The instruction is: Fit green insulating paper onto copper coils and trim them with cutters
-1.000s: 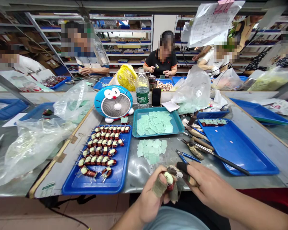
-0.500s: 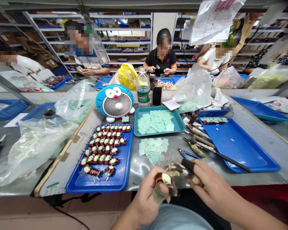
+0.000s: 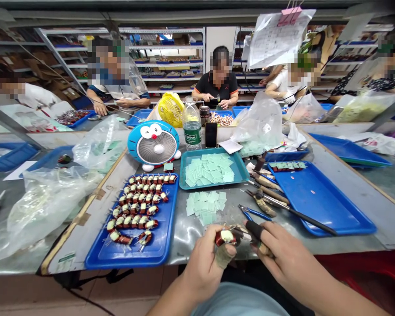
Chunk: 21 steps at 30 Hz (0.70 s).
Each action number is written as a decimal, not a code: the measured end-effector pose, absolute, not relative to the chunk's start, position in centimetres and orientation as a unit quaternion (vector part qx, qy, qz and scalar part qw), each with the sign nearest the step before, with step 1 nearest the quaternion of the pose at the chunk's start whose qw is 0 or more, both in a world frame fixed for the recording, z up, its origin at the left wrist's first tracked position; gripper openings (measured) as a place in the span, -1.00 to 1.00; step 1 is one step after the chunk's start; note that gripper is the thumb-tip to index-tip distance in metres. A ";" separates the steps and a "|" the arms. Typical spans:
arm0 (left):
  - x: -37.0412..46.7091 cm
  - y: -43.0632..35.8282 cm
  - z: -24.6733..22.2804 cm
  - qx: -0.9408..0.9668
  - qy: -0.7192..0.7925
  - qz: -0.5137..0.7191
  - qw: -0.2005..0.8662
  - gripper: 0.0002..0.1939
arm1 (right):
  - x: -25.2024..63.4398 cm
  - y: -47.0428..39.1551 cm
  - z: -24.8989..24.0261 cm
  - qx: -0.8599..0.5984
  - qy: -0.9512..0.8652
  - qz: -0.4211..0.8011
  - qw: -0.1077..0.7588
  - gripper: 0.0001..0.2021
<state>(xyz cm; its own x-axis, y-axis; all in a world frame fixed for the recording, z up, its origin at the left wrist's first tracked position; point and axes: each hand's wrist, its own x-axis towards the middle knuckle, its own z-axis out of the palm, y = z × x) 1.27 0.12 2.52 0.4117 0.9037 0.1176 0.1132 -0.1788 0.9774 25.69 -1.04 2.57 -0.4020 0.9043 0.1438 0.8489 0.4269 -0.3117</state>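
My left hand (image 3: 206, 259) grips a small wire-wound coil (image 3: 225, 237) with reddish-brown copper windings and a pale top, above the table's front edge. A worn cover wraps its thumb. My right hand (image 3: 278, 248), with a black sleeve on one finger, closes round a slim tool (image 3: 242, 231). The tool's tip meets the coil's right side; its kind is partly hidden by my fingers. Rows of similar coils, wire leads sticking out, lie in a blue tray (image 3: 164, 254) on the left. Blue-handled cutters (image 3: 255, 213) lie just beyond my right hand.
Pale green square sheets (image 3: 206, 206) lie loose before a teal tray (image 3: 243, 175) of more. Several tools (image 3: 270, 191) lie beside the right blue tray (image 3: 335, 202), which has a row of coils at its back. A blue fan (image 3: 154, 142) and water bottle (image 3: 191, 125) stand behind. Co-workers sit opposite.
My right hand has drawn in slightly to the left, and the tool, blurred before, is now at the coil. The coil is turned a little. The whole view has shifted slightly.
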 end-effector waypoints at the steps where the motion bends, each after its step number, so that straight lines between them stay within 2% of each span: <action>1: 1.4 0.0 2.4 0.655 0.377 0.384 0.531 -0.56 | 26.0 -0.9 2.6 -0.527 -0.833 0.095 0.140 -0.86; 5: 1.5 -0.2 2.3 0.661 0.344 0.372 0.553 -0.53 | 26.8 -0.1 3.9 -0.516 -0.837 0.148 0.106 -0.85; 9: 1.0 -0.1 2.7 0.714 0.346 0.387 0.470 -0.67 | 26.2 0.4 5.9 -0.506 -0.807 0.302 0.031 -0.84; 12: 0.9 0.1 2.9 0.729 0.357 0.412 0.414 -0.77 | 25.5 0.3 6.3 -0.543 -0.792 0.275 0.045 -0.84; 21: 1.1 0.4 3.1 0.731 0.371 0.440 0.367 -0.82 | 24.8 0.0 6.8 -0.572 -0.782 0.247 0.026 -0.90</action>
